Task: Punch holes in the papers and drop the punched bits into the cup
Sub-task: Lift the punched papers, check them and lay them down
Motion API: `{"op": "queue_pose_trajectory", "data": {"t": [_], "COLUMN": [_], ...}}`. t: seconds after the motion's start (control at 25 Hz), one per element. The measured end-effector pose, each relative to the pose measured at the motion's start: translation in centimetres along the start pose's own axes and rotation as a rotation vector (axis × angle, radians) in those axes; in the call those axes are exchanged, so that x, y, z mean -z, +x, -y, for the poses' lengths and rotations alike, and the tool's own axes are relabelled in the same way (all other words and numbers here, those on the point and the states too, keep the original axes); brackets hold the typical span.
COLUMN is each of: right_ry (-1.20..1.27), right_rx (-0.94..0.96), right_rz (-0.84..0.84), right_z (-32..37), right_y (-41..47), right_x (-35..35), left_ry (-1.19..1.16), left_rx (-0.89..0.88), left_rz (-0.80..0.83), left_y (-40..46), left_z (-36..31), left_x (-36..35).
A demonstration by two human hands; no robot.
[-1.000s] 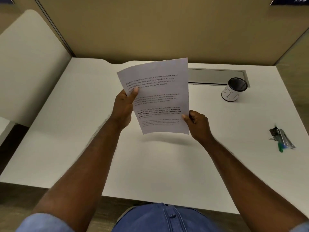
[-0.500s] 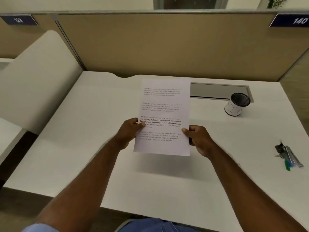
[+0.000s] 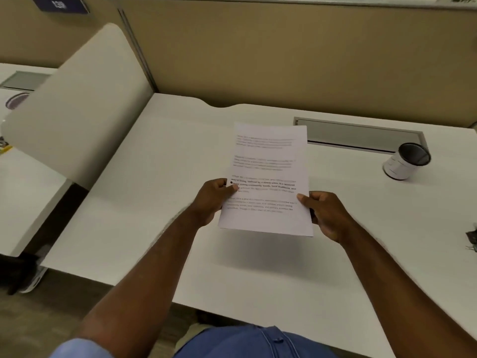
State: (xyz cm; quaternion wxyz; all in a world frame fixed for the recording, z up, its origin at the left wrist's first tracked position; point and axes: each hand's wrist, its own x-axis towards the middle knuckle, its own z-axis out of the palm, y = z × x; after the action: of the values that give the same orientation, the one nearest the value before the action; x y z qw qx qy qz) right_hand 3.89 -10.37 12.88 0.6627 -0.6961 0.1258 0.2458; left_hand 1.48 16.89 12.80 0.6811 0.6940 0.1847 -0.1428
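Note:
A white printed sheet of paper (image 3: 268, 161) hangs just above the white desk (image 3: 154, 177), near its middle, lying almost flat. My left hand (image 3: 213, 200) pinches its left edge with the thumb on top. At the right edge, low on the page, my right hand (image 3: 325, 213) grips it the same way. A white cup (image 3: 402, 164) with a dark inside stands at the back right of the desk, well apart from the paper. The hole punch (image 3: 472, 239) lies at the far right, cut off by the frame edge.
A grey cable slot (image 3: 361, 135) runs along the back of the desk behind the paper. Tan partition walls close off the back, and a rounded white divider (image 3: 77, 104) stands on the left. A neighbouring desk lies beyond it.
The paper has come down from an upright, tilted hold to nearly flat and low over the desk. My left hand slid lower on its edge. The view has swung left.

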Motion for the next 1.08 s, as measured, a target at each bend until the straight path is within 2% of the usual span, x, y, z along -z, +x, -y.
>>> {"op": "queue_pose_trajectory", "data": {"t": [0.12, 0.4, 0.6, 0.84, 1.08], "right_ry": [-0.025, -0.074, -0.279, -0.6, -0.782], "right_rx": [-0.048, -0.191, -0.204, -0.15, -0.072], "right_rz": [-0.011, -0.006, -0.051, -0.129, -0.214], "right_z": [-0.9, -4.4, -5.8, -7.4, -8.2], "right_y": [1.0, 6.1, 10.3, 13.1, 13.9], "right_x": [-5.2, -23.1, -32.4, -36.9, -38.2], "left_ry": [0.03, 0.278, 0.568, 0.744, 0.87], "left_rx": [0.0, 0.021, 0.047, 0.023, 0.026], "left_rz": [-0.017, -0.107, -0.213, -0.246, -0.257], "left_y": [0.4, 3.2, 6.1, 8.5, 9.8], "left_z": [1.4, 6.5, 9.1, 10.7, 11.7], "left_x": [5.2, 22.3, 30.6, 34.2, 35.4]}}
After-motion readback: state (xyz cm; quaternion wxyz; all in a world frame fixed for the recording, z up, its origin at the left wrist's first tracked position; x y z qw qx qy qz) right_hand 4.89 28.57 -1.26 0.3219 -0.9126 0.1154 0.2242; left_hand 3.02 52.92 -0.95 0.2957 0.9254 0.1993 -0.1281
